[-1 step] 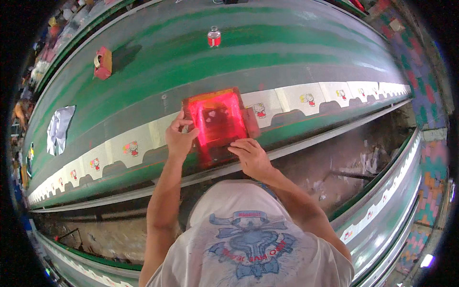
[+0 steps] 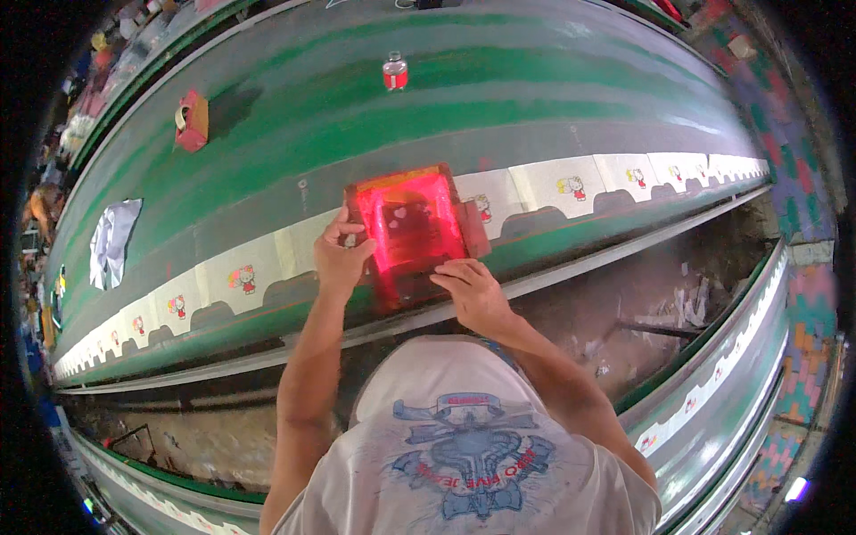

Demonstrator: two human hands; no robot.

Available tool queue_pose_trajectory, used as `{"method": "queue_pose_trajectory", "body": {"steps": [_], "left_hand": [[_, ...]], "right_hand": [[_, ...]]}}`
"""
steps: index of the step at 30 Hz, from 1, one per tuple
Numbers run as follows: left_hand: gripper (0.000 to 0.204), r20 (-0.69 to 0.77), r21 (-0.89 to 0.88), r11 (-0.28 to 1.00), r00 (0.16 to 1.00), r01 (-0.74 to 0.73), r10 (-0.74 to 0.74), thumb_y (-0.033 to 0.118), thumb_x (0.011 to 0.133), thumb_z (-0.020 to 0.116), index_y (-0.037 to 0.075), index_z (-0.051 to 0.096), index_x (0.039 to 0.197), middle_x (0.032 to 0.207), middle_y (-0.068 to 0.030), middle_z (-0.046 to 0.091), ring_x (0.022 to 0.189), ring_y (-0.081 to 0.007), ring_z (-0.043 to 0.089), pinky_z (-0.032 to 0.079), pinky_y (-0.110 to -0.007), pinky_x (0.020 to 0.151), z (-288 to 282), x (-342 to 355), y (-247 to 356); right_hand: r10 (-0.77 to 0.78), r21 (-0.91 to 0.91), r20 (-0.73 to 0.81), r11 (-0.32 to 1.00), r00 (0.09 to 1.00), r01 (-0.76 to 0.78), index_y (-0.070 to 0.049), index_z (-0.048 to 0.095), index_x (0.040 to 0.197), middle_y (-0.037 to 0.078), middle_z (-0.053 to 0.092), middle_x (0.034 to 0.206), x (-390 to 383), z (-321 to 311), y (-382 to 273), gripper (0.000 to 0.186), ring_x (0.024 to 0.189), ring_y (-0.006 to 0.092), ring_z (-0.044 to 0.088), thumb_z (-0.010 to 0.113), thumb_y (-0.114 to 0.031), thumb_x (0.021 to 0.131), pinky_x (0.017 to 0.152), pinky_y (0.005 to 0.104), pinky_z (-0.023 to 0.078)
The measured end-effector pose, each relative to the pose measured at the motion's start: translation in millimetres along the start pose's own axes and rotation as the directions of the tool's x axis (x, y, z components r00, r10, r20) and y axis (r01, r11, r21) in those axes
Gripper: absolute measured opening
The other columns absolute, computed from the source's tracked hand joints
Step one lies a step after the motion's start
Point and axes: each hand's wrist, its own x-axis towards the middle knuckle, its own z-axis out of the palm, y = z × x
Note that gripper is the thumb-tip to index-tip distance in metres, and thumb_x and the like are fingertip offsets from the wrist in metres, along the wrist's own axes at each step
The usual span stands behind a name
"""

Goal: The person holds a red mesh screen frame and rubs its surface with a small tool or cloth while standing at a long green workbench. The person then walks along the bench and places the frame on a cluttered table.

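A small screen-printing frame (image 2: 417, 171) with a glossy red, see-through middle lies over the row of white printed pieces on the green table (image 2: 499, 89). Around the frame's left edge are the thumb and fingers of my left hand (image 2: 341, 260), closed on it. My right hand (image 2: 473, 290) has its fingers pressed together at the frame's near right corner. A reddish flap (image 2: 477, 230) sticks out from the frame's right side. To both sides run white pieces with a small red and yellow cartoon figure (image 2: 572, 186); whatever lies directly beneath the frame shows only dimly.
Farther back stand a clear bottle with red contents (image 2: 395, 71) and a red block-like thing with a pale handle (image 2: 191, 120). A crumpled grey-white cloth (image 2: 114, 242) lies at left. The table's near rail (image 2: 615, 247) borders a littered gap; another green table (image 2: 713, 392) is behind me.
Both hands and the printing frame have shifted very slightly to the right. My hold on the frame looks the same.
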Motion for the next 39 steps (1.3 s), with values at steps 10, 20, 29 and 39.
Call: {"method": "queue_pose_trajectory", "body": {"steps": [10, 20, 29, 39], "left_hand": [[0.029, -0.033, -0.053, 0.983, 0.983, 0.178, -0.18, -0.008, 0.082, 0.09, -0.001, 0.075, 0.106, 0.178, -0.0207, 0.053, 0.126, -0.0169, 0.073, 0.062, -0.035, 0.101, 124.3, 16.0, -22.8], [0.03, -0.026, -0.105, 0.977, 0.982, 0.186, -0.19, -0.011, 0.083, 0.089, -0.001, 0.073, 0.107, 0.175, -0.018, 0.057, 0.126, -0.0165, 0.073, 0.063, -0.034, 0.102, 133.2, 11.0, -22.6], [0.03, -0.006, -0.1, 0.971, 0.976, 0.217, -0.219, -0.013, 0.083, 0.089, -0.001, 0.073, 0.106, 0.175, -0.0205, 0.056, 0.131, -0.0177, 0.071, 0.062, -0.035, 0.104, 128.1, 16.1, -30.3], [0.031, -0.038, -0.088, 0.993, 0.996, 0.081, -0.085, -0.012, 0.084, 0.088, 0.0, 0.071, 0.107, 0.169, -0.0202, 0.063, 0.101, -0.0131, 0.073, 0.062, -0.031, 0.088, 133.8, 13.3, -30.9]], "right_hand": [[-0.052, 0.103, 0.025, 0.993, 0.998, 0.05, -0.004, 0.081, 0.128, 0.014, 0.075, 0.132, -38.0, -88.8, 109.4, 0.044, 0.126, 0.0379, 0.072, 0.073, 0.004, 0.085, 0.11, 0.0507, 0.061], [-0.084, 0.176, 0.054, 0.982, 0.995, 0.073, -0.003, 0.08, 0.128, 0.015, 0.075, 0.134, -35.5, -103.3, 126.0, 0.045, 0.127, 0.0395, 0.072, 0.073, 0.005, 0.084, 0.109, 0.0516, 0.062], [-0.075, 0.084, 0.07, 0.994, 0.995, 0.069, -0.005, 0.08, 0.13, 0.012, 0.076, 0.134, -13.5, -108.1, 114.9, 0.044, 0.126, 0.0348, 0.072, 0.073, -0.001, 0.088, 0.107, 0.051, 0.059], [-0.085, -0.241, 0.426, 0.949, 0.901, 0.204, -0.006, 0.078, 0.133, 0.012, 0.075, 0.124, 13.8, -106.3, 93.0, 0.038, 0.124, 0.0323, 0.072, 0.068, -0.014, 0.097, 0.105, 0.0498, 0.058]]}}
